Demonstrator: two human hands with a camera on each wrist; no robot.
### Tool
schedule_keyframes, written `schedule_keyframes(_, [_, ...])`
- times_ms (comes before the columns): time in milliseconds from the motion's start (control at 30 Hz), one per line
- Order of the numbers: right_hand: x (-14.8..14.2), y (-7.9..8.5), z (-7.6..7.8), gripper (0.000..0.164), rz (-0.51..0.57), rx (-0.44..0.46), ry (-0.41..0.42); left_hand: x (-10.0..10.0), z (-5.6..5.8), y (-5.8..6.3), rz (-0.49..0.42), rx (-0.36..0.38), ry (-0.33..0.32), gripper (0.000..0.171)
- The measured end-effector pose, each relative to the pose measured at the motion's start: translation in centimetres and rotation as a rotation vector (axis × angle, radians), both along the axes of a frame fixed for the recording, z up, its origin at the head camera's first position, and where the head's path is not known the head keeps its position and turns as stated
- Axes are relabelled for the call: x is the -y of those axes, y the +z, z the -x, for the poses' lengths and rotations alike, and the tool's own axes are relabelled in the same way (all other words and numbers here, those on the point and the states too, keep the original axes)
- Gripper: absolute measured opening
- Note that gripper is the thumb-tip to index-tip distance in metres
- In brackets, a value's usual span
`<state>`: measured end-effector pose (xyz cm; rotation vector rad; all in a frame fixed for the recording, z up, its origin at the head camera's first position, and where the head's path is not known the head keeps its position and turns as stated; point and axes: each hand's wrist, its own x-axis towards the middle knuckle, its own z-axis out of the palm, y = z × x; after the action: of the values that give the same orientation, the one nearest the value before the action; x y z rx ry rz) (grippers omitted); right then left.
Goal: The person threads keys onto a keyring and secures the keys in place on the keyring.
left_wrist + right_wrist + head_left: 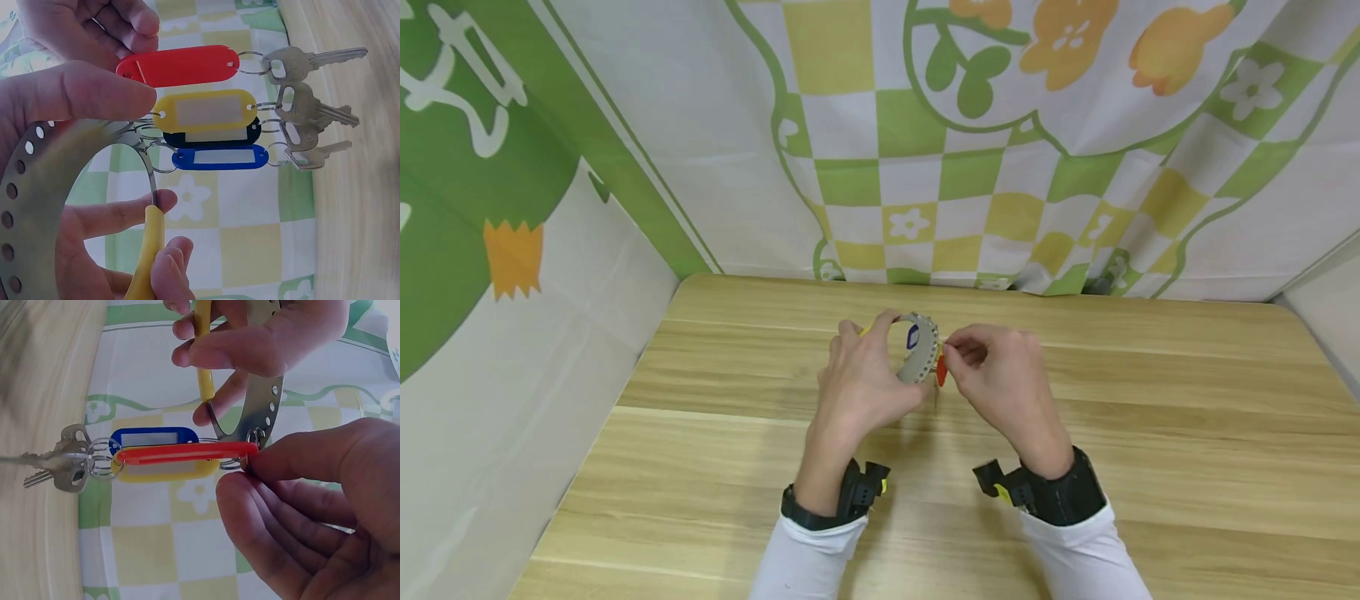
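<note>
My left hand [865, 379] grips a large flat metal ring [922, 354] with holes along its rim and a yellow handle section [147, 250]. From the ring hang a yellow key tag [206, 109], a black one [240, 135] and a blue one [219, 158], each on small wire rings with keys [304, 156] at the far end. A red key tag [181, 65] with its own key [340, 56] is beside them. The right hand [1007, 375] pinches the red tag's end at the small ring, against the metal ring. Fingertips partly hide that joint.
Both hands are above a wooden table [1112, 467]. A checked curtain [910, 179] hangs along its back edge, and a green and white cloth [602, 275] covers the left side. Wrist cameras [1000, 483] sit on both wrists.
</note>
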<state>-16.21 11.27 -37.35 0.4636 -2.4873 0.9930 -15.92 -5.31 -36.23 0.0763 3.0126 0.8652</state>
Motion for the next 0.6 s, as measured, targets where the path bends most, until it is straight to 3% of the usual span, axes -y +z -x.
schedule_keyframes(300, [-0.41,-0.18,0.21,0.008,-0.117,-0.124,0.110,0.16,-0.06,-0.02,-0.002,0.045,-0.044,0.090])
schedule_keyframes(467, [-0.81,-0.26,0.19,0.008,-0.169,-0.139,0.186,0.29,-0.07,-0.06,0.016,0.070,-0.075,0.091])
schedule_keyframes(600, [-0.90,-0.21,0.17,0.008,-0.170,-0.118,0.200,0.33,-0.04,-0.06,0.005,0.080,-0.087,0.092])
